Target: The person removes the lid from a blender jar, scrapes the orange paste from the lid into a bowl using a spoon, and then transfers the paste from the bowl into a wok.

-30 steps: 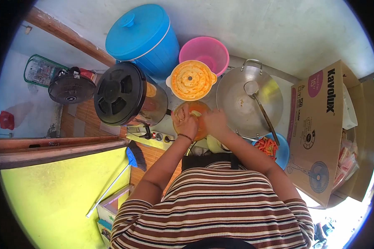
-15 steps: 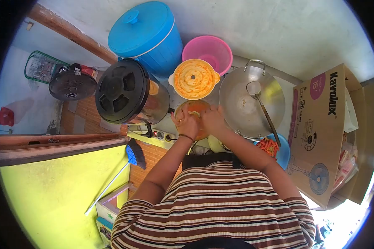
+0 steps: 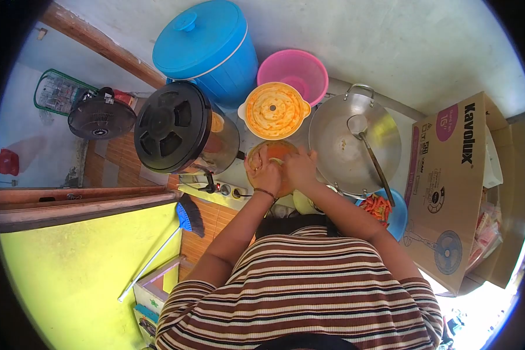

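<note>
Both my hands are at a round see-through bowl (image 3: pixel 284 185) with orange contents, set close to my body. My left hand (image 3: pixel 265 175) bends over its left side, fingers curled at the rim. My right hand (image 3: pixel 300 169) is closed at the right side of the same bowl, thumb side inward. The hands cover much of the bowl, so the fingertips are partly hidden. Just beyond it sits a cream and orange citrus-juicer-like lid (image 3: pixel 274 111) with a centre hole and orange smears.
A large wok (image 3: pixel 332 131) holding a ladle (image 3: pixel 370 154) stands to the right. Beside it, a blue basin (image 3: pixel 398 216) contains orange-red pieces. A black-lidded dispenser (image 3: pixel 172 128), blue bucket (image 3: pixel 227 76) and pink basin (image 3: pixel 294 73) stand left and behind. A cardboard box (image 3: pixel 443 181) is far right.
My left fingers have shifted slightly on the bowl, and the right hand has turned a little. The bowl stays in about the same place. The view has moved very slightly.
</note>
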Tool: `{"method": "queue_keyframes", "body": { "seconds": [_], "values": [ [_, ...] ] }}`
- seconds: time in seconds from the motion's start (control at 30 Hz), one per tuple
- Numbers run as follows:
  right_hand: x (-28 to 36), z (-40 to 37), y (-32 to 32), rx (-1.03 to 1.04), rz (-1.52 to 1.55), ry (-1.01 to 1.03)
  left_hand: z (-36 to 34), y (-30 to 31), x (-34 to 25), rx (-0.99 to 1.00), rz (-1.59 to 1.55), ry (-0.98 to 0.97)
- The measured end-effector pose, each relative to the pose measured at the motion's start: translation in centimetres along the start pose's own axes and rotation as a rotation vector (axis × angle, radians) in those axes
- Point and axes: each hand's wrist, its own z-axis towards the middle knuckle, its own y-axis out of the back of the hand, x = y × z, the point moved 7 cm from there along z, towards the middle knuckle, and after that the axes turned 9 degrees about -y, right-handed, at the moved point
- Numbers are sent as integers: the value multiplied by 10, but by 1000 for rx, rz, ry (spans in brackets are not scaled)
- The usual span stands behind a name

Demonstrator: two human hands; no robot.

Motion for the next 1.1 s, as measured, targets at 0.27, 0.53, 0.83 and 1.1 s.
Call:
{"method": "queue_keyframes", "body": {
  "seconds": [0.27,0.53,0.83,1.1],
  "values": [
    [9,-5,15,47,25,-8,11,30,-2,-25,-95,73],
    [0,-11,22,8,94,-39,8,35,-4,-6,0,8],
    [-19,-16,28,-76,54,-71,13,43,-12,-33,28,-72],
    [-40,-20,29,11,170,-247,15,57,-18,-71,70,-116]
  ]
}}
